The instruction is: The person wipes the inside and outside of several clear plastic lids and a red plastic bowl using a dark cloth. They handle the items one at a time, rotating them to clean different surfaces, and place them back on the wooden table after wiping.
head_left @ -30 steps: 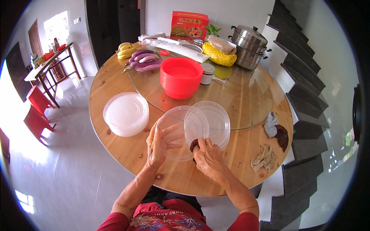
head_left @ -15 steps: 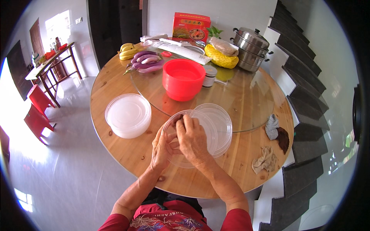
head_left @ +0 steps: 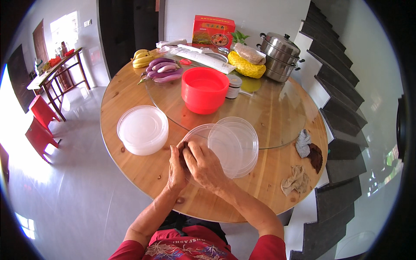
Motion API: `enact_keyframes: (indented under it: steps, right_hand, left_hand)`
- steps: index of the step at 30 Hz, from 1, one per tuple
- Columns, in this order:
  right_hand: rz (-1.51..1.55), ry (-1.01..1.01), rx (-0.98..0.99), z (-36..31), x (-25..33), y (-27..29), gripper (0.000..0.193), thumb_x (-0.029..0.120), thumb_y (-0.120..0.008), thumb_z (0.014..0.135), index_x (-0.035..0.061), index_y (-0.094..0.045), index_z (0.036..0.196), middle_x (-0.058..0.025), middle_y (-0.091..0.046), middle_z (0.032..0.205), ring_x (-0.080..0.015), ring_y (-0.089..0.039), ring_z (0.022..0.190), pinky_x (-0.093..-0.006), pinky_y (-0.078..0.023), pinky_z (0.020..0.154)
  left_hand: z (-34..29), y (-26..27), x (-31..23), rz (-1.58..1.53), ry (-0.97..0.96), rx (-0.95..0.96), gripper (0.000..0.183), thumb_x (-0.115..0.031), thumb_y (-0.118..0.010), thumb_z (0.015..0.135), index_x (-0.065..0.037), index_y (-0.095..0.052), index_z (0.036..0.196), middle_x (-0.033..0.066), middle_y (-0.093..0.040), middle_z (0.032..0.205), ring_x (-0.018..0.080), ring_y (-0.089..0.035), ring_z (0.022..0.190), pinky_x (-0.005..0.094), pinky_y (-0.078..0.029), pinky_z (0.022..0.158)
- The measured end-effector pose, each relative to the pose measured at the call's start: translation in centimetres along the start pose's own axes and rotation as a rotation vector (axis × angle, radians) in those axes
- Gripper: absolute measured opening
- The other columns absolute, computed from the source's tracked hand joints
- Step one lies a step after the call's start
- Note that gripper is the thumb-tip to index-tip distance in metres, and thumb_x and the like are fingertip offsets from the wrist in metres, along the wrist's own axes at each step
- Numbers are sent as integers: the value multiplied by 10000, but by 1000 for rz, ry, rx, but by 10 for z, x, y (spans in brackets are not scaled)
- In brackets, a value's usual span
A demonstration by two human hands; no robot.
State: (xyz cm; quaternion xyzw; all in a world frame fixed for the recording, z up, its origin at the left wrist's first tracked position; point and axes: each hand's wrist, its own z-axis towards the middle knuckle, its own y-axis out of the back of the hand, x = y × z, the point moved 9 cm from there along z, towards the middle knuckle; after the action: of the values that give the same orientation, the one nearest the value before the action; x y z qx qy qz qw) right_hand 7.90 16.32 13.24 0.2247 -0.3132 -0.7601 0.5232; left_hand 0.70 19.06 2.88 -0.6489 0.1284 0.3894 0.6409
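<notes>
The dark brown cloth (head_left: 182,157) has just travelled round the rim of the round, clear plastic lid (head_left: 216,145). A second ago it sat near the lid's four or five o'clock; then it passed by eleven, and now it is down between nine and ten, bunched where the two hands meet. I'd read that as one sweep of wiping, the rim covered part by part rather than all at once.

The left hand (head_left: 176,169) holds the lid at its nine o'clock edge, thumb up along the outside; its other fingers are mostly hidden behind the right hand (head_left: 206,164), so I can't tell how tightly they press. The right fingers are curled, pinching the cloth against the rim.

The lid is on the person's side of the round wooden bench (head_left: 271,173), about six o'clock from the middle, overlapping in view the pile of clear round plastic lids (head_left: 248,145) at five; whether they touch, I can't say. That pile hasn't shifted, nor has the round stack of translucent white plasticware (head_left: 142,130) at nine, so to my eye the work remains on this single lid. The bright red plastic bowls (head_left: 205,93) stay nested at twelve, and the crumpled beige cloth (head_left: 295,180) lies untouched at four.
</notes>
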Motion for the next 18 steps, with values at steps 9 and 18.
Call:
enact_keyframes:
  steps: [9,18]
  right_hand:
    - [-267,-355,-22,5,-71,9,269,27,-629,723,3,-571,984,-120,-519,987,-307,-551,891,-386,-498,728]
    - [-306,-476,-184,-15,-93,25,181,64,-639,774,56,-550,931,-110,-510,941,-303,-551,845,-388,-506,667]
  left_hand:
    - [-4,-21,-8,153,51,187,618,-369,-471,981,-100,-210,1472,249,-520,1283,368,-650,994,408,-618,651]
    - [-5,-16,-7,129,41,119,554,-366,-426,1001,-125,-234,1461,241,-523,1282,368,-632,1037,416,-613,667]
